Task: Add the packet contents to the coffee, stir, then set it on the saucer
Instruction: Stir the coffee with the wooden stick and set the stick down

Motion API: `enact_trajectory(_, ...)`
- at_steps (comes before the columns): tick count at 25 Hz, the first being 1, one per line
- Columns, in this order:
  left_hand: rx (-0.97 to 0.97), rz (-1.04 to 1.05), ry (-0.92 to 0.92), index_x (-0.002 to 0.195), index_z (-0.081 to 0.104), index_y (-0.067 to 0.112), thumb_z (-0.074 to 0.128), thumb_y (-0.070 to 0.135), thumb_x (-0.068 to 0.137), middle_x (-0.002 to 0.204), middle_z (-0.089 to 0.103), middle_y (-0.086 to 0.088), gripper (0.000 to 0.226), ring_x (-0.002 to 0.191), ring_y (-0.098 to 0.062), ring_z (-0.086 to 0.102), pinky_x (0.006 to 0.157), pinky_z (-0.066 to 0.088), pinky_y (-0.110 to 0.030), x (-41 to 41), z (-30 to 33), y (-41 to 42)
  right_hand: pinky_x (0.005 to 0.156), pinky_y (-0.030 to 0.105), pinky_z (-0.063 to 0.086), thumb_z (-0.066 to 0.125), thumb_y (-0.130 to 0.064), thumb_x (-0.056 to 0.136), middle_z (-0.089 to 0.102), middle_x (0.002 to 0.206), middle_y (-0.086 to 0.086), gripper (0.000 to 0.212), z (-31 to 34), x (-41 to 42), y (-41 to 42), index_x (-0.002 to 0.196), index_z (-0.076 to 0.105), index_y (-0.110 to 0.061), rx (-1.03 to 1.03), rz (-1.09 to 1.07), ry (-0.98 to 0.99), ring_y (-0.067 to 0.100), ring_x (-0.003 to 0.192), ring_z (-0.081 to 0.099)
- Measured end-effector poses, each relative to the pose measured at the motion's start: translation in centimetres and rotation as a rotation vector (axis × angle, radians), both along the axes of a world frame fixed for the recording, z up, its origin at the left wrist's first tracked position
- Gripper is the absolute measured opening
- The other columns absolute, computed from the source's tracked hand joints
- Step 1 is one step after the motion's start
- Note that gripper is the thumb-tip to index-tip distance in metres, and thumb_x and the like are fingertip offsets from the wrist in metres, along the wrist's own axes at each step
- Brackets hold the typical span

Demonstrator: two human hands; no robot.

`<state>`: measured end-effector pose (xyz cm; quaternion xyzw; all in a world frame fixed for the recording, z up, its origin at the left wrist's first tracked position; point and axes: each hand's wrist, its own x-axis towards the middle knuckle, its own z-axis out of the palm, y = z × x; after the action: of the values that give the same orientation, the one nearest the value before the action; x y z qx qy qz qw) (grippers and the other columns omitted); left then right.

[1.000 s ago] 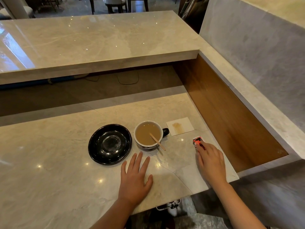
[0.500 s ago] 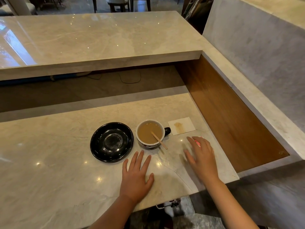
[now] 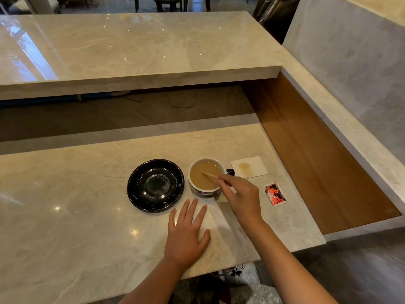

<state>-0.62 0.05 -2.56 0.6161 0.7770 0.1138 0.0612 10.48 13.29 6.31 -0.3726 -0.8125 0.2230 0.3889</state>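
A white-lined cup of light brown coffee [image 3: 205, 177] stands on the marble counter, its black handle pointing right. A thin wooden stir stick [image 3: 209, 174] leans in the coffee, and my right hand [image 3: 242, 197] pinches its upper end at the cup's right rim. An empty black saucer [image 3: 155, 185] sits just left of the cup. A small red, black and white packet [image 3: 275, 194] lies flat on the counter to the right of my right hand. My left hand [image 3: 187, 233] rests flat on the counter in front of the saucer and cup, fingers spread.
A white napkin with a brown stain [image 3: 249, 167] lies behind the packet, right of the cup. A raised marble bar top [image 3: 131, 51] runs across the back. A wooden side panel [image 3: 317, 154] bounds the counter on the right; the counter's front edge is near my wrists.
My right hand has left the packet on the counter and moved left to the cup, where it now grips the stir stick. The left hand has stayed flat.
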Motion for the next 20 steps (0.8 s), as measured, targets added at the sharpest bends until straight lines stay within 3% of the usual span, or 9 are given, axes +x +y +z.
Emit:
enact_trajectory(3, -0.006, 0.004, -0.004, 0.14, 0.041, 0.026, 0.042, 0.049, 0.085, 0.148, 0.036, -0.007, 0.06, 0.137, -0.023, 0.022, 0.107, 0.011, -0.049, 0.1, 0.0, 0.0, 0.066, 0.024, 0.051, 0.064, -0.018, 0.081, 0.076, 0.085, 0.008, 0.019, 0.7, -0.4, 1.0, 0.095, 0.072, -0.009, -0.064, 0.041, -0.009, 0.018, 0.072, 0.068)
enact_trajectory(6, -0.011, 0.005, 0.001, 0.14, 0.041, 0.026, 0.041, 0.05, 0.085, 0.147, 0.037, -0.007, 0.059, 0.137, -0.024, 0.023, 0.106, 0.013, -0.05, 0.1, 0.0, 0.0, 0.069, 0.02, 0.049, 0.061, -0.014, 0.084, 0.071, 0.089, 0.006, 0.014, 1.1, -0.9, 1.7, 0.093, 0.07, -0.008, -0.086, 0.09, -0.003, 0.014, 0.079, 0.062)
enact_trajectory(8, -0.011, 0.001, 0.001, 0.139, 0.042, 0.026, 0.041, 0.05, 0.085, 0.147, 0.038, -0.007, 0.059, 0.136, -0.024, 0.025, 0.106, 0.014, -0.05, 0.1, 0.1, 0.0, 0.071, 0.026, 0.051, 0.058, -0.012, 0.086, 0.072, 0.091, 0.008, 0.014, 1.5, -1.4, 2.5, 0.095, 0.069, -0.008, -0.09, 0.096, -0.03, 0.018, 0.081, 0.064)
enact_trajectory(16, -0.007, 0.004, 0.0, 0.139, 0.043, 0.026, 0.04, 0.05, 0.086, 0.147, 0.038, -0.008, 0.058, 0.136, -0.025, 0.027, 0.106, 0.013, -0.05, 0.0, 0.3, 0.0, 0.059, 0.033, 0.048, 0.05, -0.016, 0.088, 0.072, 0.073, 0.013, 0.017, 2.3, 0.7, 5.0, 0.087, 0.064, -0.006, -0.049, 0.078, -0.129, 0.03, 0.064, 0.065)
enact_trajectory(20, -0.003, 0.003, -0.014, 0.139, 0.042, 0.026, 0.04, 0.05, 0.086, 0.147, 0.038, -0.008, 0.058, 0.136, -0.025, 0.027, 0.105, 0.014, -0.05, 0.1, 0.3, 0.0, 0.069, 0.041, 0.057, 0.053, -0.008, 0.09, 0.072, 0.076, 0.007, 0.013, 1.8, 1.6, 4.4, 0.082, 0.062, -0.011, -0.284, 0.043, -0.055, 0.022, 0.072, 0.069)
